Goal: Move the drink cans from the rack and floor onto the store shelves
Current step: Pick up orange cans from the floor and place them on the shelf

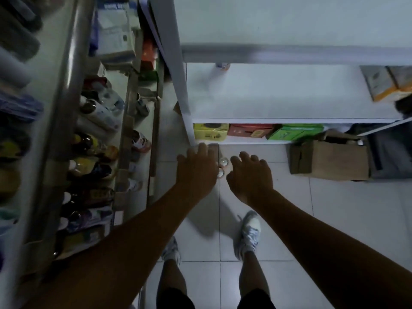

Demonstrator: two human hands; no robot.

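Two drink cans stand upright on the white floor tiles, their silver tops showing: one can (223, 161) further away, another can (220, 173) nearer. My left hand (197, 169) hovers just left of them with fingers spread and relaxed, holding nothing. My right hand (249, 175) hangs just right of them, fingers loosely bent, also empty. Parts of the cans are hidden behind my hands. One small can (222, 66) stands at the back of the white shelf (278, 94) above.
A rack (107, 134) of bottles and packets runs along the left. Coloured boxes (256, 131) fill the bottom shelf. A cardboard box (330, 157) sits on the floor at right. Cartons (388, 85) stand at the shelf's right end. My feet are below.
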